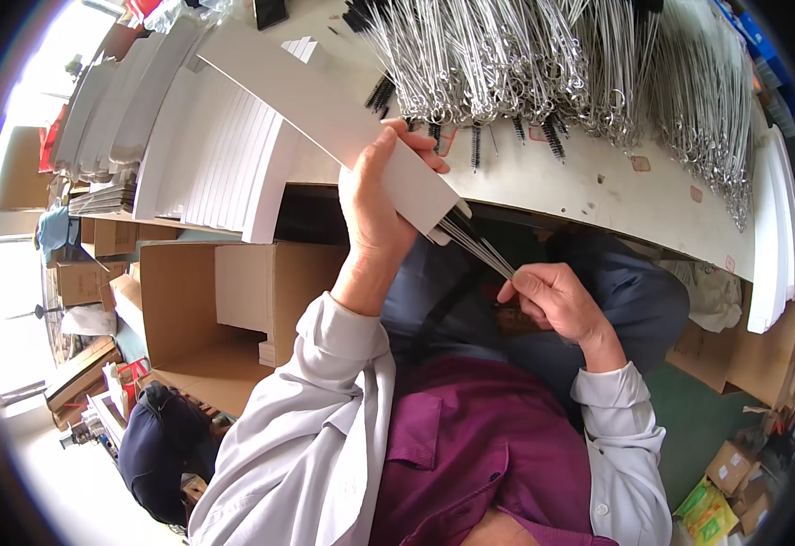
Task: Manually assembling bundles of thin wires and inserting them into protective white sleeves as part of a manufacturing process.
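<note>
My left hand (pixel 374 205) is wrapped round a long, slim white box (pixel 311 96), held tilted over the front edge of the table. From the box's near end, which has its flaps open, a bundle of thin wire-handled brushes (pixel 481 246) sticks out. Their far part is hidden inside the box. The fingers of my right hand (pixel 554 298) are closed on the wire ends, just right of the opening. Beyond my hands lies a large heap of wire brushes (pixel 497 68) with looped ends and black bristles.
Another wire bundle (pixel 702 109) lies at the table's right, beside white boxes (pixel 773 227). A row of white boxes (pixel 211 150) stands on the left. Below it is an open cardboard carton (pixel 188 318). The pale table (pixel 616 196) has its edge just beyond my knees.
</note>
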`<state>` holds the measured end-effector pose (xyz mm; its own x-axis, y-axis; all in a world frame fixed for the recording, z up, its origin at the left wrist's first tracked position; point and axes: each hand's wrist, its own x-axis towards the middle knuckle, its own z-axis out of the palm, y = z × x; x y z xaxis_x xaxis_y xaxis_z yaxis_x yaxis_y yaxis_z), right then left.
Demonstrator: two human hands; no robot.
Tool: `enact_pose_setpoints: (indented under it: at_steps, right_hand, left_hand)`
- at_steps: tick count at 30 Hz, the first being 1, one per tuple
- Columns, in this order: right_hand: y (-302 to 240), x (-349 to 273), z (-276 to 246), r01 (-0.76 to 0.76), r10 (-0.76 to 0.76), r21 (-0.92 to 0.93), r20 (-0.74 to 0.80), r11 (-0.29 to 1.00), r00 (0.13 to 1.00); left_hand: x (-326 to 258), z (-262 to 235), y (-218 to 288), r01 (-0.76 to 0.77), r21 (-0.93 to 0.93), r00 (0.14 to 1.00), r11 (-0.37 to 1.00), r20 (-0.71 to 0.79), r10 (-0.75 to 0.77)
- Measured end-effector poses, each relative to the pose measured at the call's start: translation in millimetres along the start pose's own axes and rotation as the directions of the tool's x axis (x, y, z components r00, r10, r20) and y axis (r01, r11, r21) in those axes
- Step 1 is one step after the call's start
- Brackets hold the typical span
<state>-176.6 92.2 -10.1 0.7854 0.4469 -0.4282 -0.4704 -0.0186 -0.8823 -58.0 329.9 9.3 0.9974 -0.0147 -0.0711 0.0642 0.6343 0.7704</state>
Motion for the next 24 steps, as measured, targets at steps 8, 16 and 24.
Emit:
enact_pose_setpoints:
  at_steps: [8, 16, 24]
  right_hand:
    - [-38.4, 31.1, 7.2, 0.240, -0.274, -0.249, -0.109, 0.938, 0.956]
    - [-27.2, 29.3, 4.3, 0.331, -0.358, -0.197, -0.122, 0.923, 0.926]
    - [-36.7, -18.4, -28.4, 0.053, -0.121, -0.397, -0.147, 0.916, 0.982]
  left_hand:
    - [-37.8, 16.8, -41.9, 0.159, 0.012, 0.985, 0.987, 0.062, -0.159]
    - [-58.7, 11.9, -32.6, 0.185, 0.309, 0.968, 0.933, 0.105, -0.227]
    - [-107.3, 22.9, 25.0, -0.717, 0.674, 0.675, 0.180, 0.735, -0.065]
